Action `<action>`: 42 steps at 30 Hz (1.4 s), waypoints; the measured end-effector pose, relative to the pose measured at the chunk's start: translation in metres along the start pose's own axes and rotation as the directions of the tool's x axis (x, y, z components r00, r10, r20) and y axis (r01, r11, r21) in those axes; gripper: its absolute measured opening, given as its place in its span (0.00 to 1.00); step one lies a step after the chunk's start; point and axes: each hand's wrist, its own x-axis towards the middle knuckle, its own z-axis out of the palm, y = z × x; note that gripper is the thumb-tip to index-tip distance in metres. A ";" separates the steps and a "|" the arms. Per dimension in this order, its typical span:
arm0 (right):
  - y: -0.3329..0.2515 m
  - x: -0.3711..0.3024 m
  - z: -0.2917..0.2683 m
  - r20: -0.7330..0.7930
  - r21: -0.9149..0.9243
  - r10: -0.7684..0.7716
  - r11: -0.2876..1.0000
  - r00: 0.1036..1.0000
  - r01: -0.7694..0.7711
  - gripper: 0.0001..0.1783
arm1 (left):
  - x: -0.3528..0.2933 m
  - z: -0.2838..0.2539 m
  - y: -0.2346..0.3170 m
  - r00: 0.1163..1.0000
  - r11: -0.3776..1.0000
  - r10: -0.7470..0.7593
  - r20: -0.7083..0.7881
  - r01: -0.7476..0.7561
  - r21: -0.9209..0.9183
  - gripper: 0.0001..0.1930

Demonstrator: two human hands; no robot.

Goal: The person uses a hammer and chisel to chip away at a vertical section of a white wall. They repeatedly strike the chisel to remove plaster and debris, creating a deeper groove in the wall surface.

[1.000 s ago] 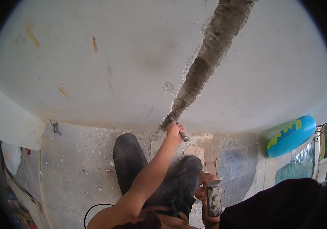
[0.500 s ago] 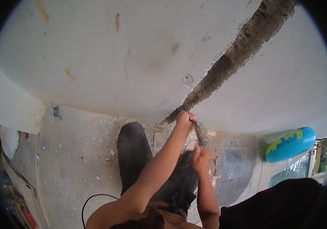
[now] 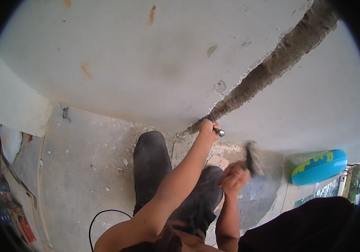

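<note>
Chisel at lower end of wall groove; I log left hand wrapped tight, fingers round its shaft. Below-right of groove's lower end, right hand grips blurred hammer, fingers curled in. Farther right of groove: blue-green inflatable.

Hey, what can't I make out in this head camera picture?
In the head view:
Chisel: middle covered by the left hand.
Hammer: head blurred, handle mostly hidden by the right hand.
Wall groove: upper end cut off at the picture's edge.
Black cable: ends out of sight, one behind the left arm.
</note>
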 end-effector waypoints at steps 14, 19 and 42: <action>0.018 -0.052 -0.022 0.109 0.181 0.243 0.949 0.964 -0.260 0.25 | -0.016 -0.062 -0.004 1.000 0.949 -0.002 -0.022 0.009 0.314 0.18; 0.024 -0.050 -0.031 0.005 0.328 0.068 0.942 0.998 -0.066 0.28 | -0.009 -0.051 0.004 0.999 0.988 -0.037 0.013 0.035 0.151 0.20; 0.005 -0.008 -0.009 0.007 0.612 0.161 0.780 0.987 -0.131 0.20 | 0.008 0.001 -0.003 0.987 0.986 0.071 -0.147 -0.047 0.161 0.07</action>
